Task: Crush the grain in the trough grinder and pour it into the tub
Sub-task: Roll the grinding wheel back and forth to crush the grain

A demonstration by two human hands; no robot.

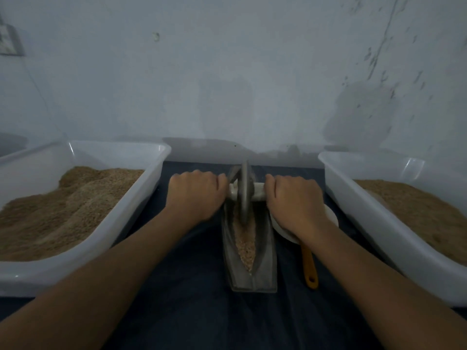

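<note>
Between the two white tubs stands the trough grinder [249, 251], a narrow metal trough on a dark blue cloth [192, 299], and we take it as our landmark. Inside it lies a pointed strip of crushed grain [244, 245], running from the near tip up to the wheel. The grinding wheel [244, 192] stands upright in the far half of the trough, and a pale axle [257, 190] passes through its centre to both sides. Our left hand [195, 192] is curled around the axle left of the wheel, and our right hand [293, 198] is curled around it right of the wheel; both hands hide the ends of the axle.

Left of the grinder is the left tub [141, 198], holding a heap of brown ground grain. Right of the grinder is the right tub [353, 208], also with brown grain inside. Just right of the trough, partly under our right wrist, lies a white scoop [331, 217] with an orange handle [309, 270] pointing toward us. Behind the grinder rises a pale wall [227, 72] with dark marks at its right side.
</note>
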